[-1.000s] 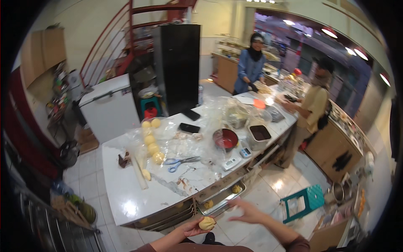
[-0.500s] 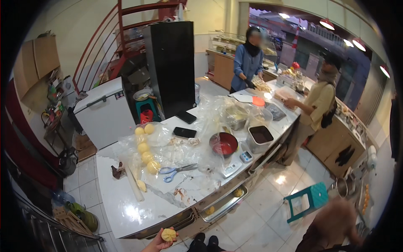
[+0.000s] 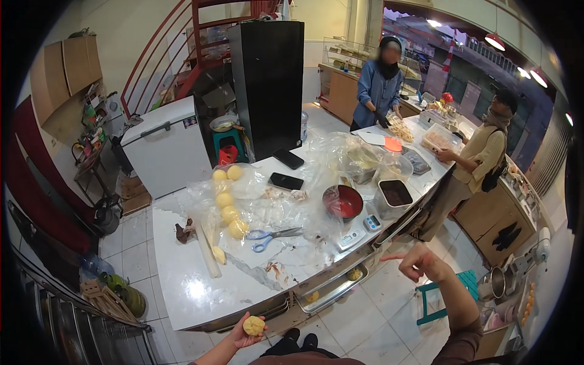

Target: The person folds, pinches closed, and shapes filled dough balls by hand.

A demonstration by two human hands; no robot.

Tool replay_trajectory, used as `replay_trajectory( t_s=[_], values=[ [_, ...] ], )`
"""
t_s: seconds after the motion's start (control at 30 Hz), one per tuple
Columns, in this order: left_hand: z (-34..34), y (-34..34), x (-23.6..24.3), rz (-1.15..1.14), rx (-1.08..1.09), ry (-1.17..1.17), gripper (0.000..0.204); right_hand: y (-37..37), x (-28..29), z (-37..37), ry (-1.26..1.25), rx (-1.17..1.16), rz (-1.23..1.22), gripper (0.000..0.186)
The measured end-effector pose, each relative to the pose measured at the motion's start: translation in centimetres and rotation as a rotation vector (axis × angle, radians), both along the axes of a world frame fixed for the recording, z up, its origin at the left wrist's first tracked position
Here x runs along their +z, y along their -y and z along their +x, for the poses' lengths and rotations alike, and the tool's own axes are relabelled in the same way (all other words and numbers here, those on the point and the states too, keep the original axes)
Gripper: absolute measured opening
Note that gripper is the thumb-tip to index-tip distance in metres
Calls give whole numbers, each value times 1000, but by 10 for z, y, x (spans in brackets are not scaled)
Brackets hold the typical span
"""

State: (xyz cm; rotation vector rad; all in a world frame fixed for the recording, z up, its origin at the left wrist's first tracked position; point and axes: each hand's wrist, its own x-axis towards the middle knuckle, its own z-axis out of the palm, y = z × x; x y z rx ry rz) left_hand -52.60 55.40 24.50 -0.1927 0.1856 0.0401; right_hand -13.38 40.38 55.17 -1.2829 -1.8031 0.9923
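My left hand [image 3: 241,334] is near the table's front edge, closed around a ball of yellow dough [image 3: 253,326] with a creased surface. Raised on the right, my right hand [image 3: 420,264] holds nothing; its index finger is stretched out and the other fingers are curled. On the white marbled table [image 3: 188,298] lies a bent row of smooth yellow dough balls [image 3: 230,214] under clear plastic. A pale rolling pin [image 3: 207,252] lies in front of them with a small yellow dough piece [image 3: 219,255] beside it. Blue-handled scissors [image 3: 263,244] lie to their right.
A red bowl [image 3: 350,205], a kitchen scale [image 3: 351,238] and a metal container [image 3: 395,193] stand at the right. Below the table edge, a metal tray [image 3: 331,296] holds yellow pieces. Two people [image 3: 377,85] work at the far end. A green stool [image 3: 465,283] stands on the floor.
My right hand has come up and leftward from the lower right, now with its index finger out. My left hand still holds the dough ball, slightly higher in view. The view has shifted.
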Motion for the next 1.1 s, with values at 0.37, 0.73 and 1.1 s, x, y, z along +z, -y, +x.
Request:
replay_trajectory(
  t_s=[0.37, 0.73, 1.1],
  values=[
    [21, -13, 29, 41, 39, -158, 45, 40, 85, -62, 8, 597, 710, 67],
    [39, 1, 6, -38, 18, -89, 38, 62, 48, -49, 53, 399, 463, 73],
    [66, 9, 14, 42, -107, -101, 43, 13, -97, -75, -24, 13, -2, 40]
  ],
)
